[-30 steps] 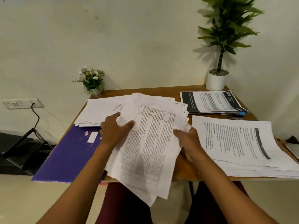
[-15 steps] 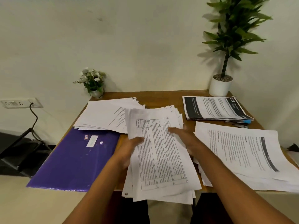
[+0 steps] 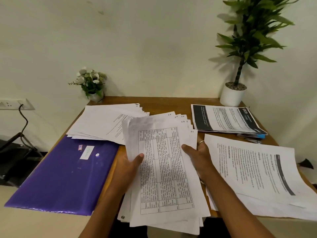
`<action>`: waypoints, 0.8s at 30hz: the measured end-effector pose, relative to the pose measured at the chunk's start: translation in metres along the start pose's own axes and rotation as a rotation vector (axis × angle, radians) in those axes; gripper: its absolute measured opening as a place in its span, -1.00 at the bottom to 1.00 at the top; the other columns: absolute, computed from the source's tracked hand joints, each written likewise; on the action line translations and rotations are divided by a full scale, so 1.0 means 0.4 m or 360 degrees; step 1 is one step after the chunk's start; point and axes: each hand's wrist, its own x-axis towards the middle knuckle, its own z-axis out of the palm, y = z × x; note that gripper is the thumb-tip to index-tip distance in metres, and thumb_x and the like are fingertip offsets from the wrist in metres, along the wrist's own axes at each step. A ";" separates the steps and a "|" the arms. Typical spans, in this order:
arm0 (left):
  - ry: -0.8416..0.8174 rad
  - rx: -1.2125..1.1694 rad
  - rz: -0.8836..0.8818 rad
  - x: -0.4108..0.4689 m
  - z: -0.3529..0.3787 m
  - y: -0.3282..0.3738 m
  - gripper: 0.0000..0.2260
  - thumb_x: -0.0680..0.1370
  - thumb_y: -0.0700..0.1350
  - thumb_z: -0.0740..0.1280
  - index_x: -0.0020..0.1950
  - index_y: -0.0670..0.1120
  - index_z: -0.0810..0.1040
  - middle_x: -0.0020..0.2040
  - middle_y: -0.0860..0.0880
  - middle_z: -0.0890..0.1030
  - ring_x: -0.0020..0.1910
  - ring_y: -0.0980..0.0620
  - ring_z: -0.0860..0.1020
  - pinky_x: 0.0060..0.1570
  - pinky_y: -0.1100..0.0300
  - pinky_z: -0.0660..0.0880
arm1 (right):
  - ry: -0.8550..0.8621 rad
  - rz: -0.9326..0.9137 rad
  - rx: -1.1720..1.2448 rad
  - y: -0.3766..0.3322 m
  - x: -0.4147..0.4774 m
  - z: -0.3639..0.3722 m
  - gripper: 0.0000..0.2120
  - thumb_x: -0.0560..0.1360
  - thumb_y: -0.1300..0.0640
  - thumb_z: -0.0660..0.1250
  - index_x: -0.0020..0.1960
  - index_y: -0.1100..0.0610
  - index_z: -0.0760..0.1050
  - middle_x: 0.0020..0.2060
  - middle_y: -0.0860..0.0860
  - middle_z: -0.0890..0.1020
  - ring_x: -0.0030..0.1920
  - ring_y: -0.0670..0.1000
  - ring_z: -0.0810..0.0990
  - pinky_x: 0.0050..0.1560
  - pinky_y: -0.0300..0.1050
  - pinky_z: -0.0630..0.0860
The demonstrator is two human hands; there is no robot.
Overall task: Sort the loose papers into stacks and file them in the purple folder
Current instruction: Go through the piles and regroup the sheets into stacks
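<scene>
A sheaf of table-printed papers (image 3: 163, 169) lies over the table's front edge, held from both sides. My left hand (image 3: 128, 167) grips its left edge with the thumb on top. My right hand (image 3: 199, 158) grips the right edge, thumb on the top sheet, a ring on one finger. The purple folder (image 3: 65, 172) lies closed at the left, overhanging the table. A fanned pile of white sheets (image 3: 106, 122) sits behind it. A stack with a dark side band (image 3: 260, 172) lies at the right, and a dark-headed stack (image 3: 224, 121) at the back right.
The wooden table (image 3: 163, 104) stands against a pale wall. A small flower pot (image 3: 92, 85) is at the back left corner and a tall plant in a white pot (image 3: 233, 95) at the back right. A wall socket with a cable (image 3: 13, 104) is at the left.
The loose sheaf has been drawn together and squared between both hands, and turned straighter toward me. My left thumb now sits on top of its left edge.
</scene>
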 end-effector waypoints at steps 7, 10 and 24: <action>0.0036 -0.0039 0.0010 0.000 0.000 -0.001 -0.80 0.60 -0.16 0.39 0.09 0.14 0.50 0.01 0.10 0.66 -0.12 0.21 0.68 -0.31 0.36 0.57 | -0.0052 -0.0062 0.0063 -0.005 -0.009 0.002 -0.61 0.58 0.22 0.41 0.36 -0.02 0.46 0.18 0.00 0.69 0.14 0.12 0.70 0.12 0.20 0.64; 0.0028 -0.0102 -0.0022 0.003 -0.004 -0.008 -0.79 0.59 -0.16 0.40 0.18 0.08 0.53 0.05 0.07 0.69 -0.04 0.17 0.69 -0.25 0.30 0.61 | -0.0058 -0.0065 0.0066 -0.007 -0.011 0.002 -0.62 0.58 0.20 0.40 0.35 -0.02 0.47 0.17 -0.02 0.70 0.14 0.10 0.70 0.13 0.20 0.64; 0.0077 -0.0025 0.0012 0.018 -0.010 -0.039 -0.78 0.58 -0.09 0.41 0.19 0.11 0.51 0.09 0.08 0.67 -0.03 0.09 0.68 -0.25 0.30 0.62 | 0.0493 -0.0715 -0.0694 -0.047 -0.012 0.012 -0.58 0.55 0.08 0.45 0.35 -0.16 0.44 0.33 -0.22 0.46 0.21 -0.23 0.50 0.11 -0.32 0.51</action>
